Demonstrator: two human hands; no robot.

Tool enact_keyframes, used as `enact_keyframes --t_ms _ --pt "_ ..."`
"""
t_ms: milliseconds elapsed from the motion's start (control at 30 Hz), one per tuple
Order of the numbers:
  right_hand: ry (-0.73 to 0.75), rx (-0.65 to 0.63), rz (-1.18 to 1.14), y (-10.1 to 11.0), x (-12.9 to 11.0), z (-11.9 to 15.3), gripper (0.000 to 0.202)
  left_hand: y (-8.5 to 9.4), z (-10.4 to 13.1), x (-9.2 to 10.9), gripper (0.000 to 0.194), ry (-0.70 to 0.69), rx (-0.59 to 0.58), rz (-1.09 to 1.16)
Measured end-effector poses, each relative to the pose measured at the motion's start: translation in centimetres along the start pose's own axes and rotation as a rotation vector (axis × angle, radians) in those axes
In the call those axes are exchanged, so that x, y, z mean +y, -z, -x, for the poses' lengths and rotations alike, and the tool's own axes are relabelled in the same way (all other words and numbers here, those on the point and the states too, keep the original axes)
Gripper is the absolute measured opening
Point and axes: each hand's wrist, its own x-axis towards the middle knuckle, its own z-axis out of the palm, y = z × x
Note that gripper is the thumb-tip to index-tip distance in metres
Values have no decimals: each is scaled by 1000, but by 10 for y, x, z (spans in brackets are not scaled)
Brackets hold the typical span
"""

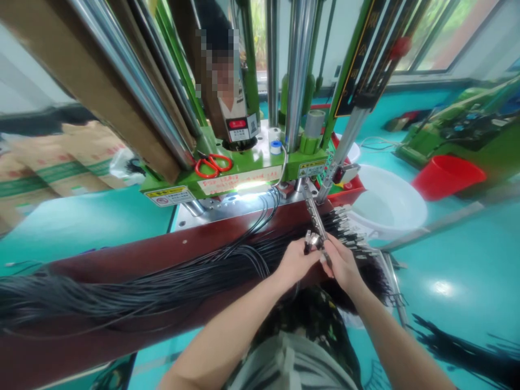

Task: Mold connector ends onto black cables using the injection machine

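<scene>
Both my hands meet over the front of the brown-red table [122, 252]. A long, narrow metal bar with notches along it [314, 212] points away from me, its near end gripped by my right hand [344, 265]. My left hand [296, 262] is closed beside it, with a small shiny metal part and a black piece [312, 241] at its fingertips; their exact kind is unclear. Beneath and left of the hands lies a thick bundle of black cables [122, 287]. Several pale connector ends [353, 233] lie to the right of the bar.
A green press [264, 165] with steel columns stands across the table, and red-handled scissors [213, 166] rest on its ledge. At right are a white tub [410, 203], a red bucket [447, 176] and black cables [459, 346] on the floor. Paper sacks [69, 157] stand left.
</scene>
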Motion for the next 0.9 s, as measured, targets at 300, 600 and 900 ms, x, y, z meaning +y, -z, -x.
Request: enact_keyframes --t_ms 300,600,900 --pt "-67 -4 -261 8 5 -4 48 -3 -6 0 20 -73 157 50" --pt "-64 -70 -272 15 11 -7 49 -1 -6 3 24 -10 108 31" --pt "-27 -97 -142 14 9 -5 50 1 -5 2 28 136 75 139"
